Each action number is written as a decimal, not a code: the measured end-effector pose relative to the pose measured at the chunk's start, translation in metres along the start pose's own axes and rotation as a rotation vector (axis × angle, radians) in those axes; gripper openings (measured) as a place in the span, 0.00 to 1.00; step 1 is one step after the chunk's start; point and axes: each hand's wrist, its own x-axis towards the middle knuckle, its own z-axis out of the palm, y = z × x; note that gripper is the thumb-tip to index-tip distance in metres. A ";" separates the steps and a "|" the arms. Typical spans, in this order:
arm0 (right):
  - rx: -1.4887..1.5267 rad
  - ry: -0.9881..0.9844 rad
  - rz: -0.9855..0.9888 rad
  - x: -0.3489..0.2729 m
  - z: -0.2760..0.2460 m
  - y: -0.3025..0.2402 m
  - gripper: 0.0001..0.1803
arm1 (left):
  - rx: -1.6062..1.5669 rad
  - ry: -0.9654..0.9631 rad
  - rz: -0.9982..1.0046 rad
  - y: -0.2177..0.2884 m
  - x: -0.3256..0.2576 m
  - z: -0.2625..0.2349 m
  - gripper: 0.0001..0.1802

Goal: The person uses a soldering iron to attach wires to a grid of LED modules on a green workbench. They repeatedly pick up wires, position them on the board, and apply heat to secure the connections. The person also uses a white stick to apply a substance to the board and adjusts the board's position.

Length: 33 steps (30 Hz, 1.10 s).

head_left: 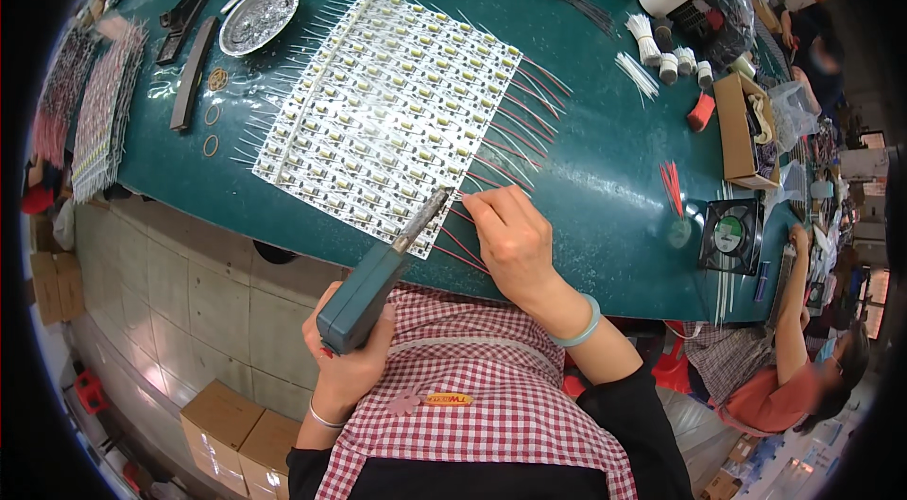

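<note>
Table: the green table [605,235] lies beneath the panel; as a judgement, the panel's flat seating on it gives a steady base for joint work.
Panel: the white circuit-board panel [368,103], lined with small yellow parts, lies flat, its near corner toward the apron; best practice is to work one pad at a time along its right edge.
Soldering tool: the green-bodied soldering tool [362,292] slants up from below the panel's near corner; a low angle should spare the neighbouring parts.
Right hand: the right hand [515,240] is just beside the panel's right edge, wrist bent inward, thumb and forefinger closed in a fine pinch, apparently on a wire end.
Left hand: the left hand [351,370] is below the panel's near corner, wrapped firmly around the tool's rear body.
Red wires: the red wires [463,250] project from the panel's right edge; avoid brushing them with hot metal.
Tip: the metal tip [444,194] is at the panel's right edge; contact is too small to confirm. Heat briefly.
Wire end: the wire end [458,195] sits beside that edge; steady it until the solder sets.
</note>
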 end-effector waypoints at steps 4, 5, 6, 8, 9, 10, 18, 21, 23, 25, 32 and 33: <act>-0.004 -0.002 0.005 0.000 0.000 0.000 0.15 | 0.000 -0.005 -0.021 0.000 -0.001 -0.002 0.10; -0.001 -0.001 0.009 0.000 0.000 0.000 0.15 | 0.001 -0.005 -0.030 0.001 -0.002 -0.002 0.10; 0.002 0.000 0.013 -0.001 0.001 0.000 0.15 | 0.003 -0.005 -0.039 0.001 -0.003 -0.002 0.10; -0.004 0.021 0.008 -0.001 0.000 0.000 0.15 | -0.001 -0.004 -0.055 0.000 -0.004 -0.002 0.10; -0.009 0.039 -0.001 0.000 -0.001 0.000 0.15 | 0.000 -0.003 -0.066 0.000 -0.005 -0.003 0.10; -0.014 0.057 -0.011 0.001 -0.003 0.000 0.15 | -0.017 0.006 -0.062 0.000 -0.005 -0.004 0.11; 0.075 0.067 0.017 -0.015 -0.003 -0.014 0.15 | -0.097 0.023 -0.181 0.001 -0.015 -0.011 0.13; 0.087 0.050 0.036 -0.017 0.002 -0.016 0.15 | -0.139 0.037 -0.186 0.001 -0.017 -0.012 0.13; 0.086 0.046 0.044 -0.017 0.004 -0.017 0.15 | -0.084 0.009 -0.164 0.001 -0.017 -0.014 0.13; 0.082 0.042 0.052 -0.018 0.005 -0.017 0.15 | -0.043 -0.006 -0.134 0.001 -0.017 -0.014 0.13; 0.083 0.059 0.072 -0.018 0.008 -0.018 0.14 | 0.017 -0.032 -0.037 -0.005 -0.016 -0.011 0.11; 0.084 0.067 0.073 -0.017 0.008 -0.018 0.14 | 0.026 -0.038 -0.022 -0.006 -0.016 -0.011 0.11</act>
